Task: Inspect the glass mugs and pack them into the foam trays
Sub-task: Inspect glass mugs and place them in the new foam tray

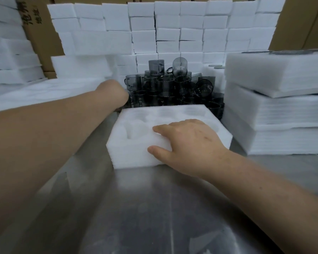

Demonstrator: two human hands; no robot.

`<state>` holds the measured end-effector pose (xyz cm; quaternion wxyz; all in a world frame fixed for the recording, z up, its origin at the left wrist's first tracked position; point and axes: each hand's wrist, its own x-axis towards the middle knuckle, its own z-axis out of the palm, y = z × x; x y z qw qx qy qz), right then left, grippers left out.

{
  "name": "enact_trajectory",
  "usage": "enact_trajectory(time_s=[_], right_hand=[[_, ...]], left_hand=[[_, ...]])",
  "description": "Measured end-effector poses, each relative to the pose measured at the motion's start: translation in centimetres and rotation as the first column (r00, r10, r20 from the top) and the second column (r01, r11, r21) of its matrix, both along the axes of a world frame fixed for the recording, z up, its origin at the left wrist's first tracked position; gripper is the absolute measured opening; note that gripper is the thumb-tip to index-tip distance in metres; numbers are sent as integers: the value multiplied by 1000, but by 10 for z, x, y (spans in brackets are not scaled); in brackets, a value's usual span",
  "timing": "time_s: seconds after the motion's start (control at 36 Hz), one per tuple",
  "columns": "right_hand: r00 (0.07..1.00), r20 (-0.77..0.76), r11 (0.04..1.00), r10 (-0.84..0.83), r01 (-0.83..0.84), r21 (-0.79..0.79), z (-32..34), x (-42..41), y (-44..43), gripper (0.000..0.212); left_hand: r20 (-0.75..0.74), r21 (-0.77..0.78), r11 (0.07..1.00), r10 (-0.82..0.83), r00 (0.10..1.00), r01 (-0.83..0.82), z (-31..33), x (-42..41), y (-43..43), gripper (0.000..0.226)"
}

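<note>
A white foam tray with several round, empty pockets lies on the steel table. My right hand rests on its near right part, thumb on the front wall and fingers over the top. Behind the tray a heap of smoky grey glass mugs is piled against the foam wall. My left hand reaches to the left edge of that heap; its fingers are hidden behind the wrist, so whether it holds a mug cannot be seen.
Stacks of flat foam sheets stand right of the tray. A wall of packed foam blocks rises behind the mugs. More foam and cardboard boxes fill the left. The steel table stretches toward me.
</note>
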<state>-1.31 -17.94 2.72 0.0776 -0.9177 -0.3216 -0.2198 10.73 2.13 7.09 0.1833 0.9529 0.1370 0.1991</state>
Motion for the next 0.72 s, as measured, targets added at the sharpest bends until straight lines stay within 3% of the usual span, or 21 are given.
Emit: enact_trajectory(time_s=[0.11,0.17,0.31,0.44,0.58,0.72], right_hand=[[1000,-12,1000,0,0,-9,0,1,-1,54],[1000,-15,1000,8,-8,6,0,0,-1,55],[1000,-2,968,14,-14,252,5,-4,-1,60],[999,42,830,-26,-2,558,7,-5,-3,64],[1000,-8,827,-1,5,563,8,-8,-3,85],[1000,-21,844,12,1,537,9,-11,1,91]], left_hand=[[236,-55,994,-83,968,98,18,-33,-18,19],[376,-102,977,-138,917,189,23,-56,-27,25],[580,-162,913,-219,784,374,13,-113,-49,24],[645,-184,856,-266,716,484,-9,-142,-64,23],[676,-157,838,-295,676,523,-23,-145,-69,28],[710,-48,828,-365,602,559,-30,-151,-64,31]])
